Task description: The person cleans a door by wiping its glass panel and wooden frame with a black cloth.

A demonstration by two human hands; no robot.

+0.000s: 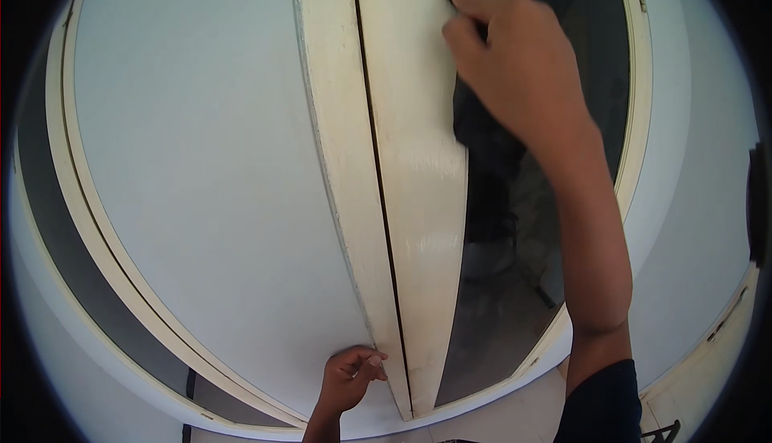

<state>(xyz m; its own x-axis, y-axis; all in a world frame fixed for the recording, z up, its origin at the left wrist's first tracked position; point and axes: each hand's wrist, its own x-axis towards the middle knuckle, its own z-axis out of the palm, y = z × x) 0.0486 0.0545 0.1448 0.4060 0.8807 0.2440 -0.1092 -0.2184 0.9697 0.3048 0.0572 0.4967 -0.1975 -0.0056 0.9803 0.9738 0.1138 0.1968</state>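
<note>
Upper right: the right hand [527, 49] grips a dark cloth [474, 117], its fingers bent, the index finger extended against the cloth's upper edge. The cloth lies at the border between the cream frame [422, 202] and the dark glass [511, 314]; its outline merges partly with the glass, so its full extent cannot be told. Judged by its drape, it is light, soft, limp and not fragile, best held by a bunched fold, with the fingertips backing its edge. The frame appears stiff; the glass, smooth and likely slippery.

Lower centre: the left hand [346, 379] is closed, its fingers curled and thumb drawn in, beside the frame's pale panel [209, 162]; whether it pinches anything cannot be told.
</note>
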